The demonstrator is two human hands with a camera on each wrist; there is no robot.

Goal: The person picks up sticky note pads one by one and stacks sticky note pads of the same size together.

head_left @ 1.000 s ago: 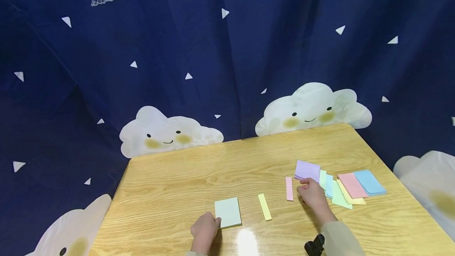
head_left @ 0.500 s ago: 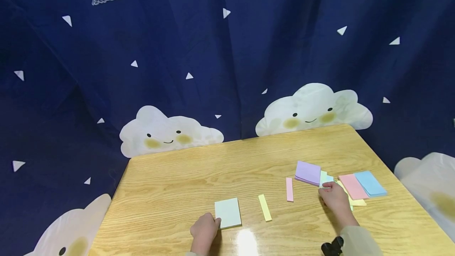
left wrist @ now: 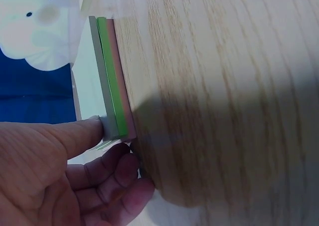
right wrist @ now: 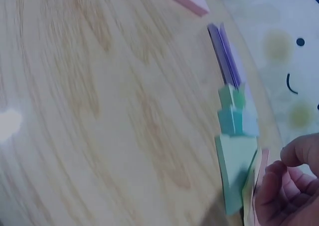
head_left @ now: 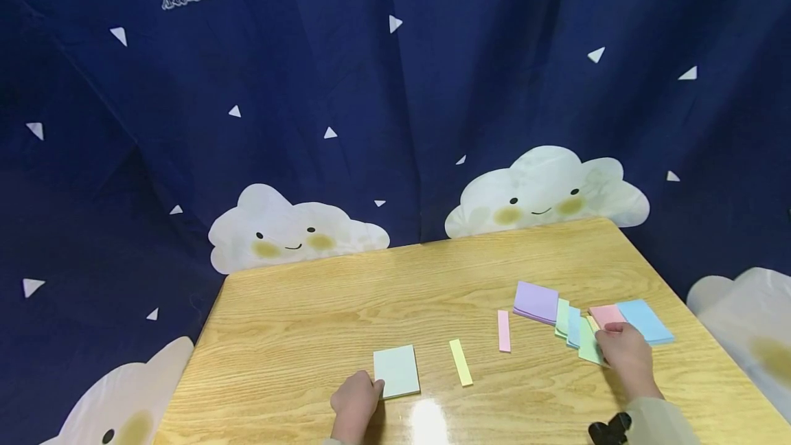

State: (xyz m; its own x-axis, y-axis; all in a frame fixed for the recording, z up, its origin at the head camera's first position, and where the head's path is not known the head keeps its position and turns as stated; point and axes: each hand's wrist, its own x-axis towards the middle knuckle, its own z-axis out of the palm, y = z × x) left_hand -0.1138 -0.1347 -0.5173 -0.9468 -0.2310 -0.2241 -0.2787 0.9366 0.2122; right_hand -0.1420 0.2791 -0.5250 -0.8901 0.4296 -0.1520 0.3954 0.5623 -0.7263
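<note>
Backdrop: navy curtain (head_left: 395, 88), 4 cloud prints (head_left: 546, 187)
Table (head_left: 296, 321): wood-grain
Note strips (head_left: 461, 362): 2 (yellow, pink), between the hands
Sticky-note piles (head_left: 535, 301): 7, right side: purple, yellow, pink, 2 green, 2 blue
Left hand (head_left: 356, 393): pinching corner of white-topped stack (head_left: 397, 369)
Right hand (head_left: 627, 352): at pink pile (head_left: 607, 314); can't tell if gripping

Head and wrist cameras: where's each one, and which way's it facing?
Head: on the head, facing forward and down over the brown wooden table; left hand, right hand, beige sleeves show.
Left wrist: on that wrist, facing a pale square paper pad; left hand shows.
Right wrist: on that wrist, facing purple rectangular paper pads; right hand shows.
Head and right wrist both show purple pads.
</note>
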